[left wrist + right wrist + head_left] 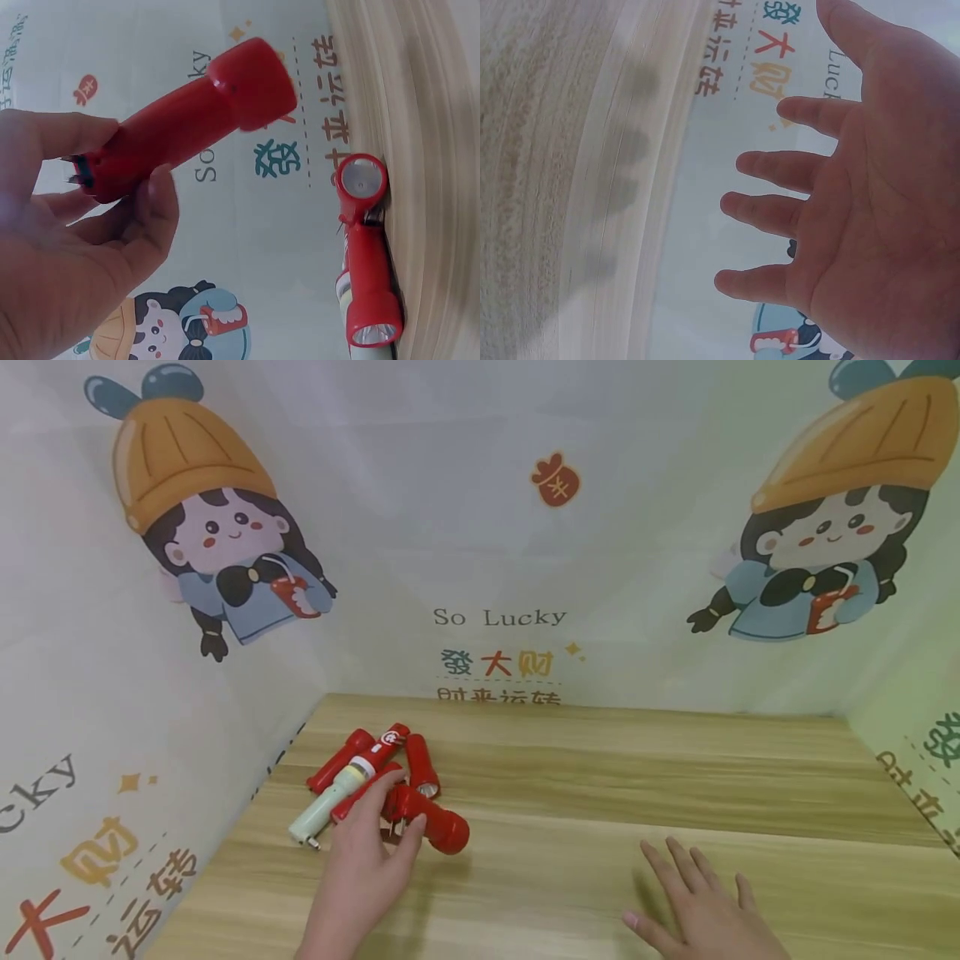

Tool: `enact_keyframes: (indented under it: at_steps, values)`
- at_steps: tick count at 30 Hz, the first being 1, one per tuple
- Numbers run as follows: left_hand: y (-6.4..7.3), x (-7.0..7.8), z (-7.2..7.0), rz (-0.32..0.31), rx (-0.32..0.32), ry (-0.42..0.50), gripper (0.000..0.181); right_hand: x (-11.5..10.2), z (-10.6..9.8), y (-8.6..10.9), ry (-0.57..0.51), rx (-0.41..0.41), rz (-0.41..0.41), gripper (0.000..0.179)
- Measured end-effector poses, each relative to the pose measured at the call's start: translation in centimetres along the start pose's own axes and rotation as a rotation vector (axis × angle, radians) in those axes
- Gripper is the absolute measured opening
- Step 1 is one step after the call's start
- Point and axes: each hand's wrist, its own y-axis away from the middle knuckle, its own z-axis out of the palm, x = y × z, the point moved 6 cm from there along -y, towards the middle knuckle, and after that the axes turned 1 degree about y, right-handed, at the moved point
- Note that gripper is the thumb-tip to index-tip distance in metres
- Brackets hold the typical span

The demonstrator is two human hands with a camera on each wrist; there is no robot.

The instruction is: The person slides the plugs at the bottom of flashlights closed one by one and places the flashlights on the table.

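Note:
My left hand (365,847) grips a red flashlight (187,124) near its tail, thumb on one side and fingers on the other. Metal prongs stick out of that tail end, and the wide head points away from the hand. In the left wrist view this flashlight is clear of the table. Just behind the hand lies a cluster: a red flashlight (340,762) at the left, a pale green tube (326,810), and another red flashlight (422,766) with its lens towards me. My right hand (708,906) is held over the table's front right, fingers spread, palm bare (885,187).
The wood-grain table (600,760) meets a pale printed cloth backdrop (637,543) at the back and sides. A red piece with a white round mark (391,739) lies in line with the green tube. Part of the cluster is hidden behind the left hand.

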Motion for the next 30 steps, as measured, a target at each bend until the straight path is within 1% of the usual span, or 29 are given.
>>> enact_keyframes:
  at_steps: [4, 6, 8, 11, 14, 17, 20, 22, 26, 27, 28, 30]
  values:
    - [0.1, 0.3, 0.1, -0.028, 0.033, 0.057, 0.061, -0.2, -0.2, -0.1, -0.005, 0.004, -0.001, 0.089]
    - [0.2, 0.3, 0.3, -0.045, 0.035, 0.078, 0.059, -0.3, -0.2, 0.0, -0.003, 0.017, -0.007, 0.089]
    - [0.3, 0.2, 0.5, -0.071, 0.026, 0.118, 0.055, -0.6, -0.3, 0.1, -0.004, 0.04, -0.021, 0.089]
    - [0.4, -0.1, 0.9, -0.122, 0.004, 0.213, 0.049, -1.2, -0.8, 0.4, -0.025, 0.093, -0.071, 0.087]
    - [0.6, 0.0, 1.3, -0.142, -0.022, 0.299, 0.046, -2.2, -1.9, 0.8, -0.063, 0.164, -0.142, 0.082]
    - [0.8, 0.4, 1.5, -0.112, -0.025, 0.335, 0.044, -3.4, -3.0, 1.3, -0.085, 0.229, -0.197, 0.079]
    - [1.2, 1.0, 1.6, -0.048, -0.011, 0.317, 0.045, -4.5, -3.9, 1.7, -0.086, 0.255, -0.212, 0.077]
    - [1.5, 1.6, 1.7, 0.02, 0.004, 0.276, 0.047, -5.1, -4.3, 1.8, -0.075, 0.256, -0.219, 0.076]
    - [2.3, 2.8, 2.2, 0.115, 0.008, 0.209, 0.051, -6.2, -4.9, 2.0, -0.043, 0.263, -0.253, 0.074]
    - [2.5, 3.0, 2.3, 0.136, 0.008, 0.191, 0.051, -6.4, -4.9, 2.1, -0.029, 0.273, -0.275, 0.074]
    - [2.6, 3.2, 2.5, 0.143, -0.004, 0.18, 0.051, -6.6, -5.0, 2.1, -0.015, 0.282, -0.302, 0.074]
    - [2.8, 3.6, 2.8, 0.163, -0.039, 0.169, 0.049, -7.0, -4.9, 2.0, -0.005, 0.272, -0.35, 0.074]
